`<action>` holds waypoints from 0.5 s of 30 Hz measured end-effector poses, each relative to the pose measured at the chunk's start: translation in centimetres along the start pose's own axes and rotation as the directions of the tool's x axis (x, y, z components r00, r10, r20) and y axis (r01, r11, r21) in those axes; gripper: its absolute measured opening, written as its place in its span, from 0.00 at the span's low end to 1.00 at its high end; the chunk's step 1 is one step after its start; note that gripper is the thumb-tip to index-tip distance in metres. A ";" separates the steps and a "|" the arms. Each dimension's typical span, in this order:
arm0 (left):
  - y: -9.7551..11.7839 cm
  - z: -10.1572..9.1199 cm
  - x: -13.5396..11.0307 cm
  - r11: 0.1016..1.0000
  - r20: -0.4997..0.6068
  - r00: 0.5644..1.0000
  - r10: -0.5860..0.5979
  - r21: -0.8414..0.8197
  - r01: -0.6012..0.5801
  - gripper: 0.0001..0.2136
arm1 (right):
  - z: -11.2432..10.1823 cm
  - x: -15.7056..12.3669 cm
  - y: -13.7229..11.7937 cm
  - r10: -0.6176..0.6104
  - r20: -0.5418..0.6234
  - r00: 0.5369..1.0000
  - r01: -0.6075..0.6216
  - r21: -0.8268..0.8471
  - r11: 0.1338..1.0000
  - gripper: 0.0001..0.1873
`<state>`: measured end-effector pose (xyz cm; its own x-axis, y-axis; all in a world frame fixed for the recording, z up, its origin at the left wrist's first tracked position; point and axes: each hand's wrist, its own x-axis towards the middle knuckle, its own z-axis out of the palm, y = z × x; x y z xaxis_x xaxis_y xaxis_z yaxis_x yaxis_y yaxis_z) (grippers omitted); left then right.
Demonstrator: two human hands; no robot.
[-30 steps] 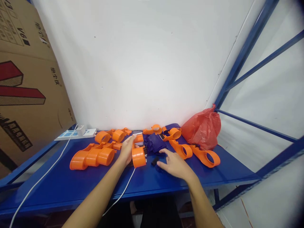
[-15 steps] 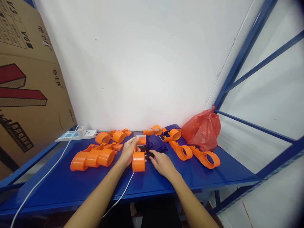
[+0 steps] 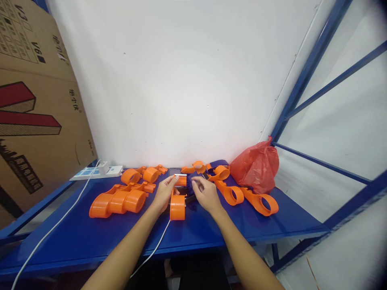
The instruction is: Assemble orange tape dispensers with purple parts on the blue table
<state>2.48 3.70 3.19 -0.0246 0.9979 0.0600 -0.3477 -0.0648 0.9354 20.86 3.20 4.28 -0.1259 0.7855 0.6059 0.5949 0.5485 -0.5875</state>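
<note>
My left hand (image 3: pixel 165 192) is closed around an orange plastic part with a ring-shaped end (image 3: pixel 177 207), above the middle of the table. A white toothed strip shows along the part's upper edge. Just right of it, my right hand (image 3: pixel 206 194) has its fingers curled in a pinch over a pile of dark purple flat pieces (image 3: pixel 190 187). Whatever lies between those fingertips is too small or hidden to make out. A black piece (image 3: pixel 190 198) juts from the right side of the orange part, below the right hand's fingers.
More orange ringed parts (image 3: pixel 117 201) lie left, others (image 3: pixel 231 193) right on the blue table (image 3: pixel 121 237). A red plastic bag (image 3: pixel 256 167) stands back right. A power strip (image 3: pixel 111 171) with a white cable (image 3: pixel 69 209) sits back left beside a large cardboard box (image 3: pixel 45 108).
My right hand has left the black piece and moved up to the purple pieces, its fingers now curled there. My left hand keeps holding the orange part in nearly the same place.
</note>
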 end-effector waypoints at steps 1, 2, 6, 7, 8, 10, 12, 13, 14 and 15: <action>-0.1 -0.1 0.1 1.000 -0.006 1.000 0.012 0.008 -0.012 0.28 | 0.4 1.2 -0.3 -0.007 -0.031 0.999 0.008 0.034 0.999 0.14; -0.1 -0.2 0.1 1.000 -0.014 1.000 0.026 0.016 -0.025 0.28 | 0.9 2.4 -0.5 -0.020 -0.042 0.999 0.023 0.072 0.997 0.14; -0.1 -0.4 0.4 0.997 -0.052 0.997 0.066 0.036 -0.064 0.28 | 3.5 5.3 -0.2 -0.059 0.055 0.997 0.040 0.302 0.952 0.12; -0.1 -0.4 0.5 0.997 -0.058 0.996 0.068 0.039 -0.066 0.29 | 4.1 5.4 0.1 -0.054 0.063 0.997 0.030 0.345 0.938 0.12; -0.1 -0.4 0.5 0.997 -0.063 0.996 0.069 0.041 -0.066 0.28 | 4.6 5.3 0.4 -0.043 0.059 0.997 0.019 0.368 0.930 0.12; -0.1 -0.4 0.5 0.996 -0.071 0.995 0.072 0.049 -0.069 0.28 | 5.0 4.9 1.0 -0.026 0.031 0.999 0.012 0.374 0.928 0.13; -0.2 -0.3 0.5 0.995 -0.070 0.994 0.079 0.070 -0.075 0.27 | 5.0 4.4 1.3 -0.030 0.011 1.000 0.023 0.373 0.928 0.14; -0.3 -0.3 0.5 0.993 -0.066 0.994 0.084 0.084 -0.078 0.27 | 4.8 4.2 1.4 -0.038 0.010 0.999 0.032 0.379 0.925 0.14; -0.3 -0.3 0.5 0.992 -0.062 0.994 0.087 0.097 -0.081 0.27 | 4.7 4.1 1.4 -0.046 0.012 0.999 0.038 0.388 0.921 0.14; -0.3 -0.3 0.5 0.991 -0.062 0.994 0.088 0.106 -0.082 0.27 | 4.6 4.1 1.4 -0.047 0.013 0.999 0.038 0.394 0.918 0.13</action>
<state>2.33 4.18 2.81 -0.1133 0.9862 0.1208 -0.2433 -0.1454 0.9590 17.52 8.50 3.55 -0.1640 0.7626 0.6257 0.2283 0.6464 -0.7281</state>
